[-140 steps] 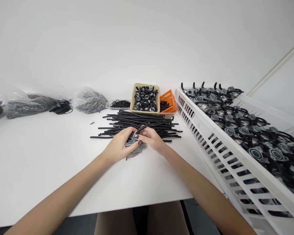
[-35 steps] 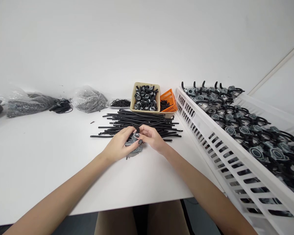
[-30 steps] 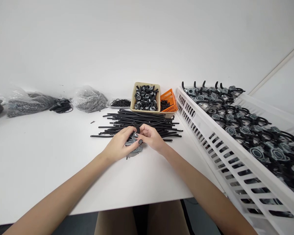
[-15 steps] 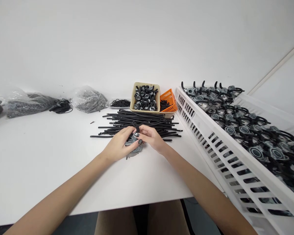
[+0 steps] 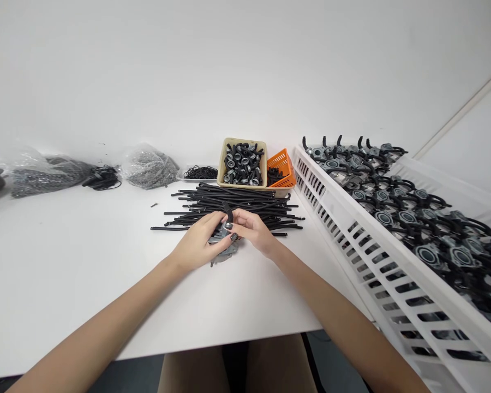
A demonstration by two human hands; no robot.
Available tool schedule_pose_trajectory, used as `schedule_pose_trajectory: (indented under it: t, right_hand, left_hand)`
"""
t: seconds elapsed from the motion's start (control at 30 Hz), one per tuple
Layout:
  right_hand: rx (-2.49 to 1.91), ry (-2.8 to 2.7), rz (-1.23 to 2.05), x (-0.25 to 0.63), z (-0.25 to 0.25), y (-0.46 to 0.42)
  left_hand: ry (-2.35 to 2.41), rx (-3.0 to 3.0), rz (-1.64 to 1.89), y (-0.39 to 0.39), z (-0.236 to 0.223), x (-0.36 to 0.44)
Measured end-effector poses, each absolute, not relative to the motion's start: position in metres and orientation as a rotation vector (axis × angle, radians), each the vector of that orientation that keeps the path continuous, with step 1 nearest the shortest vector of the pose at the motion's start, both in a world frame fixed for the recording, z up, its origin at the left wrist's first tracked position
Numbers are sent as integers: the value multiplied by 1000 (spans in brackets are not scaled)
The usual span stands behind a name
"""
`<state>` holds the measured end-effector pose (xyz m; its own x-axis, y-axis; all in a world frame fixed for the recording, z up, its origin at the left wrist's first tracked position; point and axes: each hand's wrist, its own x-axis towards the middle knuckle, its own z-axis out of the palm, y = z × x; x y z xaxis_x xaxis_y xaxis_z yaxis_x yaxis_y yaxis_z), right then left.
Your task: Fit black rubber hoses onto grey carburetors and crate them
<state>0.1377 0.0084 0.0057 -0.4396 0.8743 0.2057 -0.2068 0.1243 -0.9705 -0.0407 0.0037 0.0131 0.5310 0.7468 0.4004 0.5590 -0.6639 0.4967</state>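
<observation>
In the middle of the table a small grey metal carburetor (image 5: 228, 251) rests between my hands, close to the white surface. A short black rubber elbow (image 5: 228, 210) sticks up from its top. My left hand (image 5: 200, 240) is closed around the carburetor's left side, thumb across the front. From the right, my right hand (image 5: 251, 232) pinches at the base of the rubber elbow, its thumb pressed near the top of the metal body. Fingers cover much of the carburetor. Right behind my hands lies a pile of black rubber hoses (image 5: 200, 192).
Behind the hoses stand a cream bin (image 5: 221, 177) of black-and-metal caps, an orange basket (image 5: 286, 159) and a white tray (image 5: 181, 174) with black rings. Plastic bags (image 5: 149, 166) of parts lie left. A large white crate (image 5: 376, 245) of carburetors borders my right arm.
The black rubber elbow has tilted very slightly. Both hands keep almost the same place and grip on the carburetor.
</observation>
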Motion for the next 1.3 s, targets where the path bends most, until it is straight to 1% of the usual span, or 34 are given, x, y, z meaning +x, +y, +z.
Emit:
schedule_pose_trajectory:
  t: [1.3]
  right_hand:
    - [-734, -1470, 1463, 136, 7, 9]
  left_hand:
    - [1116, 2458, 840, 3, 13, -41]
